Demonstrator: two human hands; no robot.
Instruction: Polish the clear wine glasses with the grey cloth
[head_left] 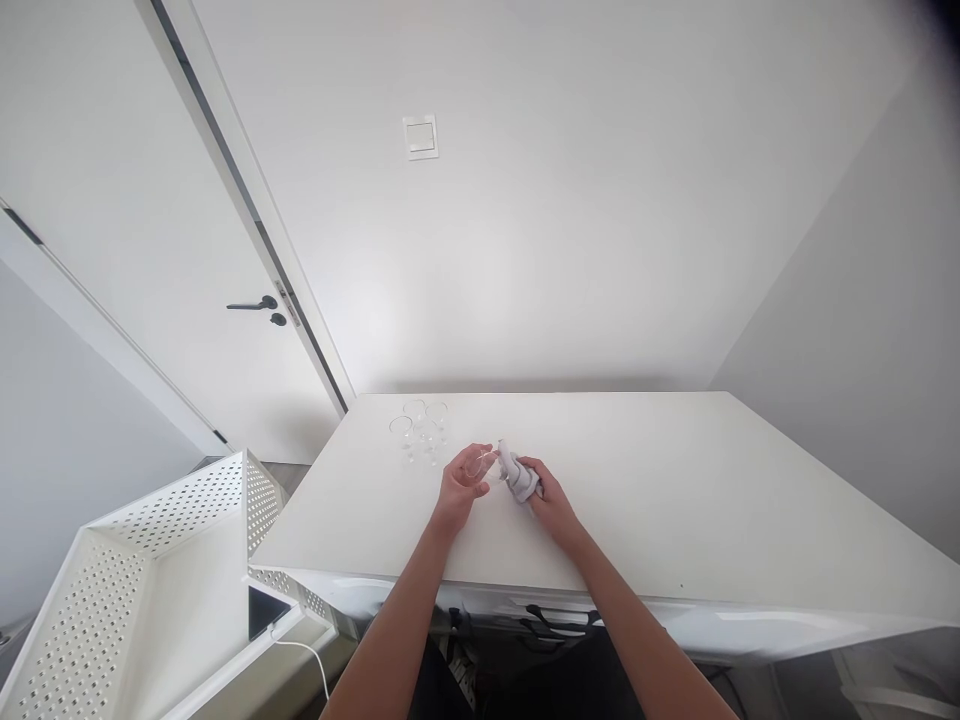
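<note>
My left hand [459,488] is closed round the bowl of a clear wine glass [480,463], tilted on its side above the white tabletop [637,490]. The glass's foot end points right, toward a light grey cloth [519,478]. My right hand [551,500] grips that bunched cloth, which hangs close to the glass and seems to touch its stem or foot. Left of my hands, several clear stemmed glasses [424,430] stand grouped upright on the tabletop.
A white perforated cart [82,600] stands left of the table, with a dark device [266,610] and white cable [307,648] at its edge. Behind are a wall with a light switch [421,137] and a door with a black handle [253,304].
</note>
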